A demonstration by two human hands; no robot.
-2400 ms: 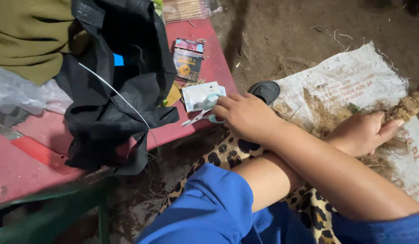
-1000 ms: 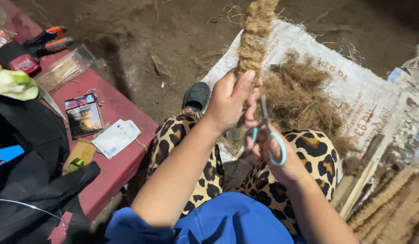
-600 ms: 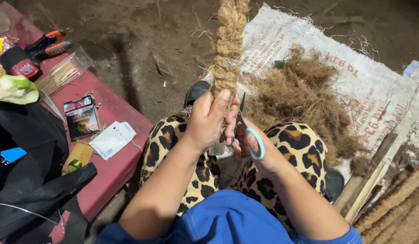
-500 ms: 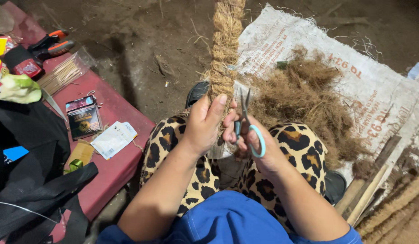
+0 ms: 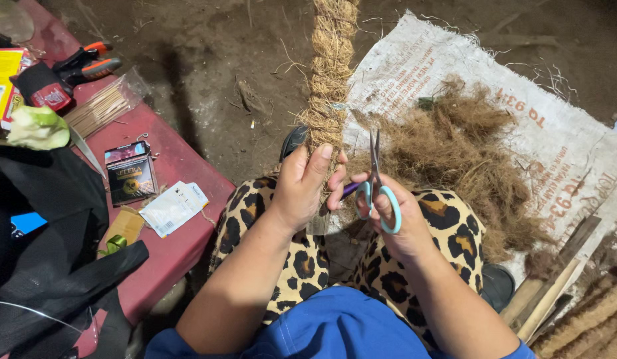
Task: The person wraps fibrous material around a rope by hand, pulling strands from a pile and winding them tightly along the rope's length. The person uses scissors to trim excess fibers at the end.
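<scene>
Head view: the left hand [image 5: 300, 189] is closed round the rope [image 5: 330, 73] — a thick braid of coarse fibre rising upright from the lap. It looks light, rough and firm yet bendable, best held low. The right hand [image 5: 395, 223] is closed on scissors [image 5: 376, 183], blades up just beside the braid — loose fibre [image 5: 468, 153] lies on the sack [image 5: 574, 153]

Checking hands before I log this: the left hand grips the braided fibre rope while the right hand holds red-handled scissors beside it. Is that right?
Not quite. The head view shows the scissors in the right hand have light blue handles, not red. The rest stands: the left hand has its grip on the braided fibre rope, with the scissors beside it, blades pointing up.
</scene>
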